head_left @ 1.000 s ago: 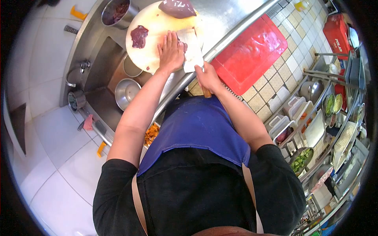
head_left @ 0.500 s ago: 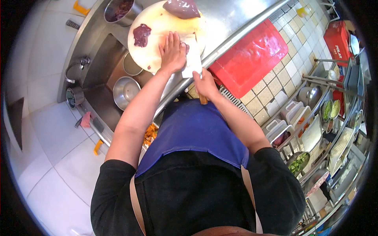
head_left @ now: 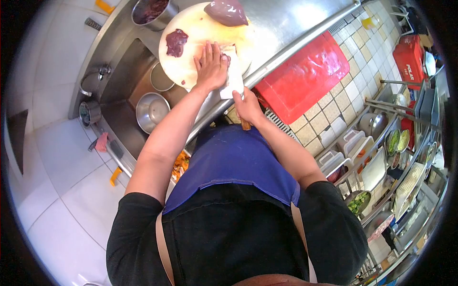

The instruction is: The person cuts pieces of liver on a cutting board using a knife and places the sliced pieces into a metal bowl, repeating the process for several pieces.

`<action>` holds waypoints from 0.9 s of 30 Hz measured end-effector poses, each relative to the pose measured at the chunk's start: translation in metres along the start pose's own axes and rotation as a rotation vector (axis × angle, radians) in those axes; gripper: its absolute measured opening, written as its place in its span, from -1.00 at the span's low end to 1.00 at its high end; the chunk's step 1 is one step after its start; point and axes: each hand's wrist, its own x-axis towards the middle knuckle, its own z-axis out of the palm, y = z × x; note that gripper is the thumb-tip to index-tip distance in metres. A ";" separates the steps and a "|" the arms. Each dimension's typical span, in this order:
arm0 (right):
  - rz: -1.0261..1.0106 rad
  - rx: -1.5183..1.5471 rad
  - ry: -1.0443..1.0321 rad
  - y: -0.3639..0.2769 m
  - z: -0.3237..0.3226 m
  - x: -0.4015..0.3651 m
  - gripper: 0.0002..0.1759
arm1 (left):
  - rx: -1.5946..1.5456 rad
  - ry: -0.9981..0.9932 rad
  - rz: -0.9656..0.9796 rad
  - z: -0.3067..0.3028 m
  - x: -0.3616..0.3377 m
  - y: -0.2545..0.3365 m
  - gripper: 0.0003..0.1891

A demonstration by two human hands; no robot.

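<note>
My left hand [head_left: 212, 69] lies flat over the round cutting board [head_left: 193, 24], fingers stretched out, pressing down beside a cleaver blade [head_left: 233, 78]. Around the cleaver's wooden handle, my right hand [head_left: 248, 107] is closed at the board's near edge. A small bit of dark red meat [head_left: 226, 59] shows between my left fingers and the blade; the rest is hidden under the hand. A flat dark red piece of what looks like liver [head_left: 177, 43] rests on the board's left part. At the far edge sits a larger, smooth, glossy liver [head_left: 228, 13].
Behind the board stands a steel pot [head_left: 167, 20] with dark red pieces inside. Left is a sink holding a steel bowl [head_left: 153, 112]. A red lidded box [head_left: 303, 78] is right of the counter's edge. Shelves with food containers [head_left: 361, 147] stand farther right.
The whole view has shifted slightly. My hands and the cleaver keep nearly the same place on the board, with only a very slight shift of the blade.
</note>
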 end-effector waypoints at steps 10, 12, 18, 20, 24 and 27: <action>0.015 -0.065 -0.016 0.008 -0.001 -0.003 -0.61 | 0.000 0.012 -0.031 -0.003 0.005 0.002 -0.22; 0.086 -0.079 -0.076 0.008 -0.016 -0.023 -0.61 | 0.010 0.005 -0.042 -0.005 0.006 0.003 -0.22; 0.149 -0.175 -0.237 0.005 -0.064 -0.050 -0.61 | -0.172 0.040 -0.050 -0.003 0.023 -0.013 -0.19; 0.154 -0.193 -0.209 0.002 -0.082 -0.064 -0.61 | -0.132 0.148 0.029 -0.015 0.017 -0.017 -0.20; 0.155 -0.251 -0.098 0.009 -0.116 -0.080 -0.60 | 0.024 0.152 0.155 -0.051 0.002 0.008 -0.29; 0.125 -0.206 -0.050 0.013 -0.127 -0.076 -0.59 | 0.092 0.007 0.107 -0.056 0.006 0.015 -0.31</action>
